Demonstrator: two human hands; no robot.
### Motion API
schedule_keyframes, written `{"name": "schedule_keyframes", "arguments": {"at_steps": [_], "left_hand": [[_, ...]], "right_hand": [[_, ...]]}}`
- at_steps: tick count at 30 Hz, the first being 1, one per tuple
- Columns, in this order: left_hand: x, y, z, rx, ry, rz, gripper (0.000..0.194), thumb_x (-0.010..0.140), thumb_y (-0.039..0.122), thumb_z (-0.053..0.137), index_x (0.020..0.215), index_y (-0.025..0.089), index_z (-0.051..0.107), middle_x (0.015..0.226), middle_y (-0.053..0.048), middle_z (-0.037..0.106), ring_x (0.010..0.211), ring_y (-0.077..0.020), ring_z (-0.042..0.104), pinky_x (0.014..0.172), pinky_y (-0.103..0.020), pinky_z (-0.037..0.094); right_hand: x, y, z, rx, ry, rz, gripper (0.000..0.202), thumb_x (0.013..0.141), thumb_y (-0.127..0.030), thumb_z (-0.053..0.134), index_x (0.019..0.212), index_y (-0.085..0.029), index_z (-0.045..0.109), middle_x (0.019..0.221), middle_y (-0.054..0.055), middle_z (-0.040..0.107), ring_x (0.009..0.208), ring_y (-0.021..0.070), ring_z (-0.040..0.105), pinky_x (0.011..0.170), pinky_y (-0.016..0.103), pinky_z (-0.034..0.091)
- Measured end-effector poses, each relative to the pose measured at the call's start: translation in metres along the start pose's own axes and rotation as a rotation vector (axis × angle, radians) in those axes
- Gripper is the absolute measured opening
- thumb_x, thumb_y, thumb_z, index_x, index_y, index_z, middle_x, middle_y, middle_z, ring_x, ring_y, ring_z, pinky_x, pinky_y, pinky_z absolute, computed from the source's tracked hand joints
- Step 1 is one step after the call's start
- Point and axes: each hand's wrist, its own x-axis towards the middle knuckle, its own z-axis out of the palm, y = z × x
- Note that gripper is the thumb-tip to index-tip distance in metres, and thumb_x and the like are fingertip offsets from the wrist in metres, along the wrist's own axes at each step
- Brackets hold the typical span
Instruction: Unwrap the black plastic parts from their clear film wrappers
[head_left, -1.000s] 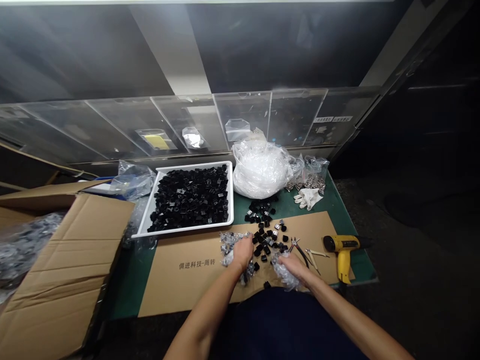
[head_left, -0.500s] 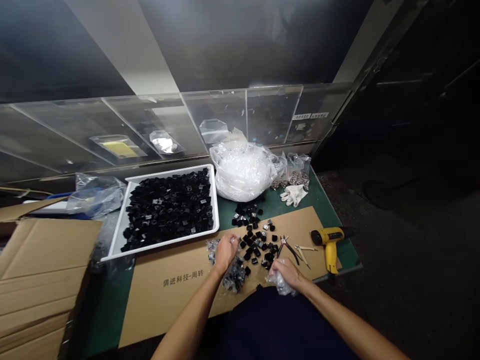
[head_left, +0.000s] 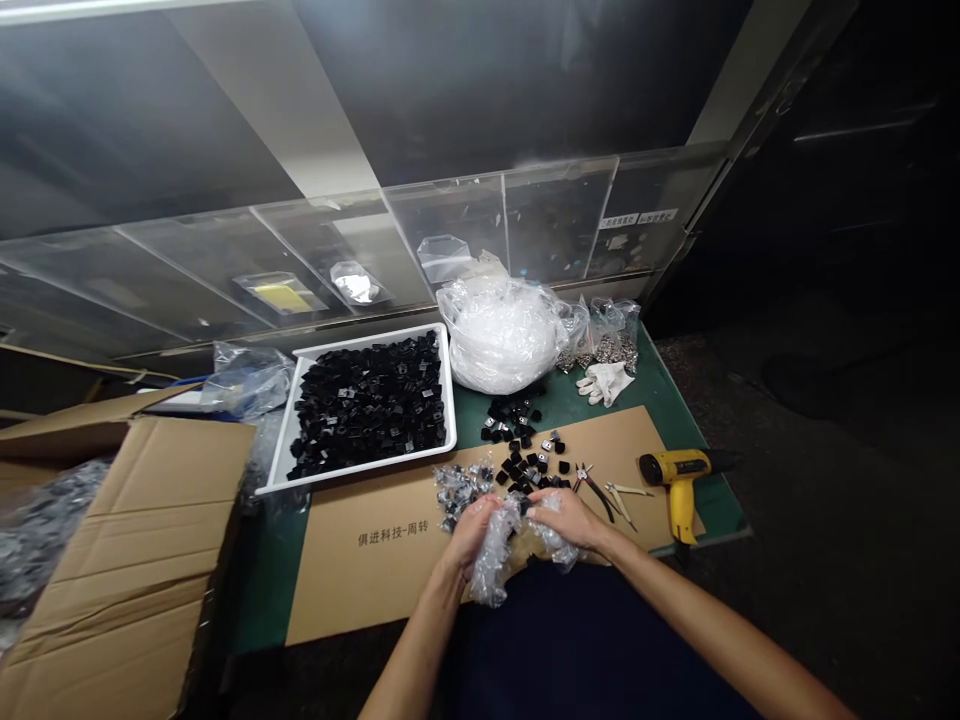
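My left hand (head_left: pixel 474 530) is closed around a bunch of crumpled clear plastic bags (head_left: pixel 491 572), which hangs down toward my lap. Close by on the right, my right hand (head_left: pixel 568 518) grips more crumpled clear plastic (head_left: pixel 556 548). Between my fingertips is a small black part (head_left: pixel 520 504); which hand has hold of it I cannot tell. Just behind my left hand lies a heap of bagged small parts (head_left: pixel 461 488). Loose black parts (head_left: pixel 536 463) are scattered on the cardboard sheet (head_left: pixel 337 585) beyond my hands.
A white tray (head_left: pixel 452 400) full of black parts stands at the back left, beside a large clear bag (head_left: pixel 499 335). To the right lie cutting pliers (head_left: pixel 598 494), tweezers (head_left: pixel 628 497), a glove (head_left: pixel 604 382) and a yellow heat gun (head_left: pixel 679 485). An open carton (head_left: pixel 142 560) stands left.
My left hand has moved right from the bagged parts and now has plastic bags in it. My right hand has come in toward it, still gripping plastic. The view has turned slightly left.
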Motion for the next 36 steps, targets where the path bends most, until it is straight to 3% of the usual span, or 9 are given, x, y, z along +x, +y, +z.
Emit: {"name": "schedule_keyframes", "arguments": {"at_steps": [3,7,16,20,26,32,36], "left_hand": [[-0.002,-0.007,0.002,-0.059,-0.021,-0.032,0.024,0.071,0.035,0.070,0.078,0.016,0.057,0.062,0.003,0.059,0.051,-0.0089,0.052,0.051,-0.020,0.041],[-0.005,-0.014,-0.001,-0.124,-0.033,-0.033,0.025,0.071,0.035,0.071,0.078,0.015,0.057,0.061,0.002,0.059,0.049,-0.0086,0.052,0.049,-0.019,0.040],[-0.001,-0.052,-0.011,-0.122,-0.078,-0.162,0.023,0.076,0.035,0.065,0.084,0.014,0.060,0.061,0.000,0.063,0.046,-0.0103,0.055,0.046,-0.019,0.041],[0.004,-0.062,-0.015,0.119,0.077,-0.109,0.024,0.079,0.031,0.062,0.095,0.013,0.060,0.083,-0.009,0.072,0.062,-0.0142,0.064,0.058,-0.023,0.049],[0.033,-0.048,-0.032,0.462,0.261,-0.024,0.020,0.081,0.023,0.057,0.097,0.014,0.063,0.087,-0.009,0.072,0.073,-0.0183,0.065,0.070,-0.027,0.048],[0.080,-0.020,-0.034,0.831,0.475,0.006,0.034,0.077,0.040,0.062,0.099,0.015,0.065,0.107,-0.018,0.068,0.104,-0.0336,0.061,0.085,-0.038,0.043],[0.104,-0.008,-0.031,0.945,0.539,-0.032,0.045,0.073,0.048,0.065,0.097,0.011,0.066,0.110,-0.025,0.065,0.108,-0.0402,0.059,0.086,-0.044,0.042]], "right_hand": [[-0.007,0.004,0.003,0.004,0.008,0.033,0.034,0.074,-0.039,0.067,0.095,-0.014,0.072,0.076,0.003,0.070,0.064,0.0153,0.059,0.062,0.024,0.045],[-0.015,0.005,0.005,0.027,-0.099,0.041,0.029,0.075,-0.039,0.066,0.090,-0.014,0.072,0.071,0.000,0.067,0.060,0.0132,0.054,0.058,0.022,0.041],[-0.018,0.007,0.015,-0.132,-0.018,0.022,0.022,0.076,-0.032,0.056,0.061,-0.016,0.058,0.054,-0.003,0.052,0.053,0.0109,0.043,0.051,0.021,0.032],[-0.012,0.014,0.018,-0.183,0.048,0.055,0.023,0.076,-0.029,0.051,0.057,-0.017,0.051,0.054,-0.003,0.050,0.055,0.0111,0.043,0.051,0.021,0.029],[-0.005,0.026,0.014,-0.201,0.150,0.124,0.028,0.077,-0.034,0.048,0.054,-0.019,0.046,0.053,-0.004,0.047,0.056,0.0118,0.043,0.054,0.022,0.030],[-0.019,0.026,0.007,-0.202,0.249,0.127,0.034,0.078,-0.045,0.054,0.056,-0.019,0.049,0.053,-0.004,0.046,0.055,0.0122,0.043,0.053,0.022,0.031],[-0.032,0.033,0.004,-0.190,0.250,0.082,0.030,0.074,-0.043,0.063,0.060,-0.017,0.057,0.055,-0.003,0.052,0.056,0.0125,0.047,0.054,0.022,0.033]]}}
